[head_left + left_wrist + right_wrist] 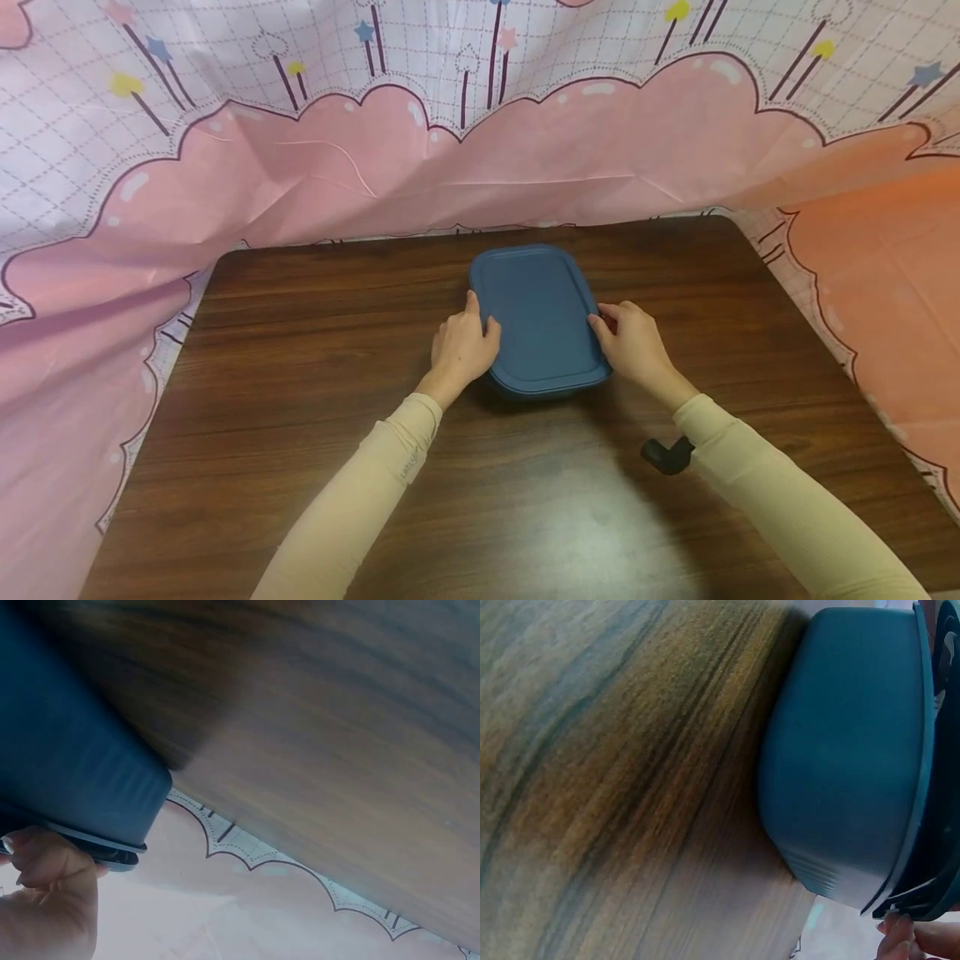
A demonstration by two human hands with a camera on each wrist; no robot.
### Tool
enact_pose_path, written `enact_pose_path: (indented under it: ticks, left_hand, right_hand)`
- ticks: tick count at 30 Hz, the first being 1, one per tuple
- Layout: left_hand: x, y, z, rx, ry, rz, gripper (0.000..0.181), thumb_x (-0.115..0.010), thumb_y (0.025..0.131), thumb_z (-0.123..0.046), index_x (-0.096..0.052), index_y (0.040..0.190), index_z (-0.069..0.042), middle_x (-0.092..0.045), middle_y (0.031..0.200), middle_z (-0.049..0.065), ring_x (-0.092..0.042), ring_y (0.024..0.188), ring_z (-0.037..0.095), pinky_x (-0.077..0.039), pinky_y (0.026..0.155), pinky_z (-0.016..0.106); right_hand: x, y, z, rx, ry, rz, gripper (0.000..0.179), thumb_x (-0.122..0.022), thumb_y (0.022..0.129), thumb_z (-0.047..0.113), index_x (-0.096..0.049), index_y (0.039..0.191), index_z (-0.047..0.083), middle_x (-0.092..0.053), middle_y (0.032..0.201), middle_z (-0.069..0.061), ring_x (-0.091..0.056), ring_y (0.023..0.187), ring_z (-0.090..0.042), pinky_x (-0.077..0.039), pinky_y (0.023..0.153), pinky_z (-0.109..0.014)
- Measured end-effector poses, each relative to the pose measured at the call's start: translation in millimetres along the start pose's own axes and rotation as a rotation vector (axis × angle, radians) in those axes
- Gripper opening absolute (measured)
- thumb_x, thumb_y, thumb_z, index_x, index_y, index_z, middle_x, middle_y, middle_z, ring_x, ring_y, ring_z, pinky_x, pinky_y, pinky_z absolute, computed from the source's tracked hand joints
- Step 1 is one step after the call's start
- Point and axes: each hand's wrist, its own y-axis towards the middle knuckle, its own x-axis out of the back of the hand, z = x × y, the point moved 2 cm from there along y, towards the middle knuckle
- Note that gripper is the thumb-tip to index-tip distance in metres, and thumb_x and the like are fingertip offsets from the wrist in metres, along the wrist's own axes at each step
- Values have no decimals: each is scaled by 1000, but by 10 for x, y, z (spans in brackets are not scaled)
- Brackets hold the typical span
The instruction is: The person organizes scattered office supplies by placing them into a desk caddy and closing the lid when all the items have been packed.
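Observation:
A blue rectangular storage box (847, 750) stands on the wooden table, its blue lid (536, 312) on top. In the right wrist view a dark gap shows between the box rim and the lid's edge. My left hand (461, 346) grips the lid's left edge, thumb on top and index finger along the side. In the left wrist view its curled fingers (52, 859) are at the lid's rim. On the opposite side my right hand (633, 342) pinches the lid's right edge, with fingertips (900, 930) right at a corner of the rim. The box's inside is hidden.
The dark wooden table (315, 333) has rounded far corners. A pink and white patterned curtain (585, 142) hangs behind it and along both sides. A black bent piece (667, 456) shows beside the right sleeve.

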Motion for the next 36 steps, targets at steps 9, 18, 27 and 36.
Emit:
enact_pose_path:
  ticks: [9,18,27,36]
  left_hand:
    - [-14,57,41,-45,119,5,60,-36,92,-28,-26,141,5,-41,44,-2,-26,31,8,-18,28,18]
    - [-4,83,39,-60,216,28,60,-34,91,-27,-26,140,6,-36,40,-4,-24,31,7,-16,28,19]
    - [-32,101,61,-49,247,32,60,-34,91,-28,-26,141,5,-38,41,-4,-26,32,8,-17,29,19]
    - [-87,112,106,-45,256,23,59,-35,92,-28,-27,141,5,-42,43,-2,-31,33,9,-20,30,20]
  right_hand:
    - [-58,-2,0,11,-34,9,36,-55,90,16,-59,112,-13,-52,75,-14,-49,66,-23,-38,56,-28]
    - [-109,-7,-24,22,-62,10,37,-55,91,16,-58,113,-13,-53,77,-15,-50,67,-24,-41,58,-30]
    - [-116,-46,17,72,-54,-62,35,-55,89,11,-58,108,-17,-54,77,-19,-50,65,-26,-45,57,-35]
    - [-177,-47,-3,68,-81,-52,36,-56,90,13,-58,111,-15,-58,88,-26,-57,80,-35,-50,69,-44]
